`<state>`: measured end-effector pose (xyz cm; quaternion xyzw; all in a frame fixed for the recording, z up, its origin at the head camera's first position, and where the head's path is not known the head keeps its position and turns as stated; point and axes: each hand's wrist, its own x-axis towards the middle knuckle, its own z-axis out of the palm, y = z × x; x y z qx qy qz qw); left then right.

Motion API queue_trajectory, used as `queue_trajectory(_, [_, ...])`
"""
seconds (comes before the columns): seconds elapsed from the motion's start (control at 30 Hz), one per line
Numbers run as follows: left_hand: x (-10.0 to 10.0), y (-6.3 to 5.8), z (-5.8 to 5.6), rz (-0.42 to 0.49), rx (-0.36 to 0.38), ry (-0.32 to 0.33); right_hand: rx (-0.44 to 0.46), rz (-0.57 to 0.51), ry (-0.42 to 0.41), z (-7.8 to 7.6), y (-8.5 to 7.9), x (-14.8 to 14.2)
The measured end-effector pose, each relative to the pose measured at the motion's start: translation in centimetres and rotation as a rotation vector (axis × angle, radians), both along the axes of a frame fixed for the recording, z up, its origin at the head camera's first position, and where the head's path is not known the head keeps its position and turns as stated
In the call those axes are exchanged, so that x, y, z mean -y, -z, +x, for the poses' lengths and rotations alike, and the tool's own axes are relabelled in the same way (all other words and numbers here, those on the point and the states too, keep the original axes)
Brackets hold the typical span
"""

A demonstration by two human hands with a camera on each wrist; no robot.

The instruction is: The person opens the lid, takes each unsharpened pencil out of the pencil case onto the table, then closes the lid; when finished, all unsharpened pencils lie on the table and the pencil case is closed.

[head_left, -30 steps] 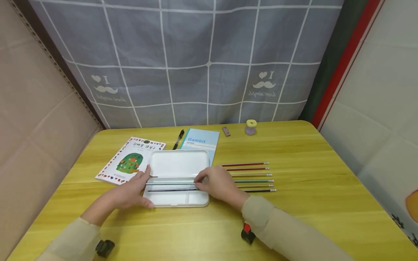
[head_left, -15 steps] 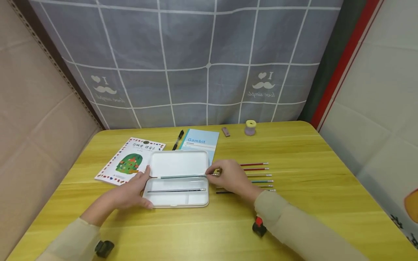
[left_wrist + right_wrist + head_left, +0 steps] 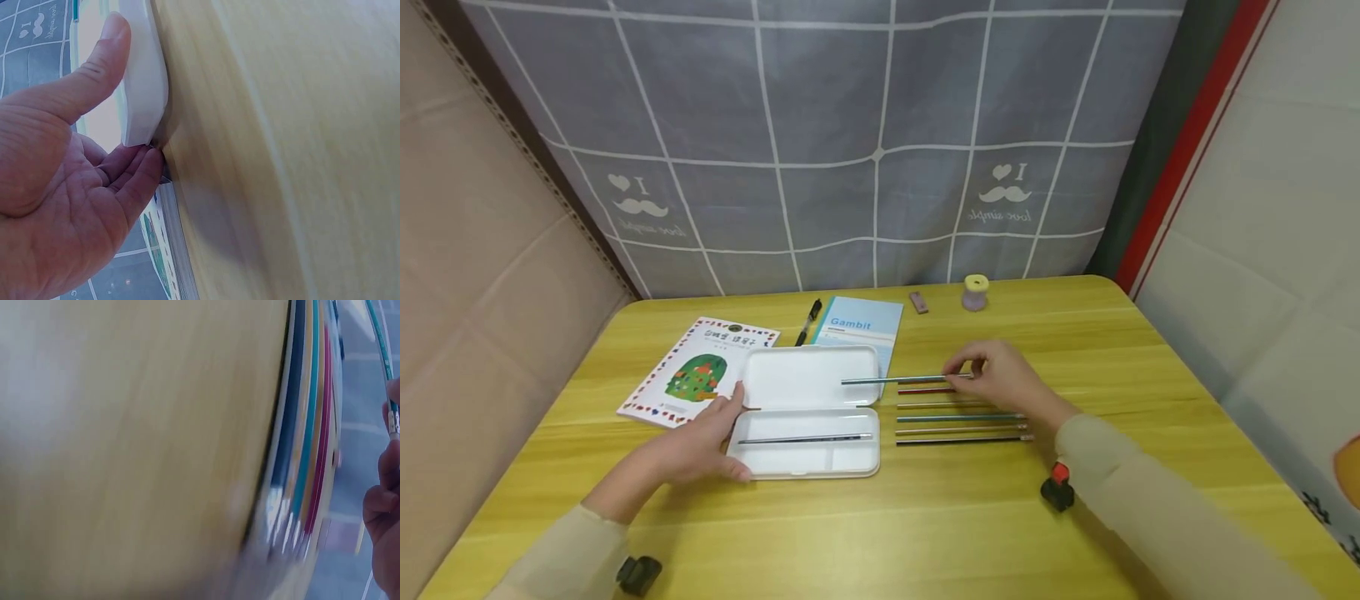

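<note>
A white pencil case [image 3: 778,462] lies opened flat on the table, with one dark pencil [image 3: 805,439] in its lower tray. My left hand [image 3: 696,442] holds the case's left end; in the left wrist view the thumb [image 3: 94,81] lies along its side and the fingertips touch its corner. My right hand [image 3: 1003,379] pinches a green pencil [image 3: 891,380] near its eraser end, raised over the far end of a row of several pencils [image 3: 958,418]. The held pencil's other end reaches over the case lid. Only part of the right hand shows in the right wrist view.
A picture book [image 3: 696,367] lies left of the case. Behind the case are a black pen [image 3: 809,321] and a blue Gambit notebook [image 3: 865,321], partly covered by the lid. An eraser [image 3: 918,302] and a yellow-topped spool [image 3: 975,293] stand near the back edge.
My right hand has lifted a green pencil out of the case and carried it right, toward the far end of the pencil row. The left hand stays on the case.
</note>
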<state>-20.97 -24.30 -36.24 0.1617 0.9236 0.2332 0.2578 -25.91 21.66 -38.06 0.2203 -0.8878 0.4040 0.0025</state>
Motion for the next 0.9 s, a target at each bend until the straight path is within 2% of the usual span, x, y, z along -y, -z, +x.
queue_trajectory(0.2, [0.0,-0.2,0.0,0.002,-0.004,0.0,0.019,0.022,0.037,-1.0,-0.1,-3.2])
queue_trajectory(0.5, [0.0,0.0,-0.1,0.012,-0.006,0.001,0.079,0.034,0.098,-1.7,0.3,-6.3])
queue_trajectory(0.7, [-0.1,-0.1,-0.1,-0.003,0.0,-0.009,0.113,0.073,0.123,-2.4,0.8,-7.2])
queue_trajectory(0.9, [0.0,0.1,-0.1,0.011,0.0,-0.006,0.105,0.13,0.118,-2.8,1.9,-7.3])
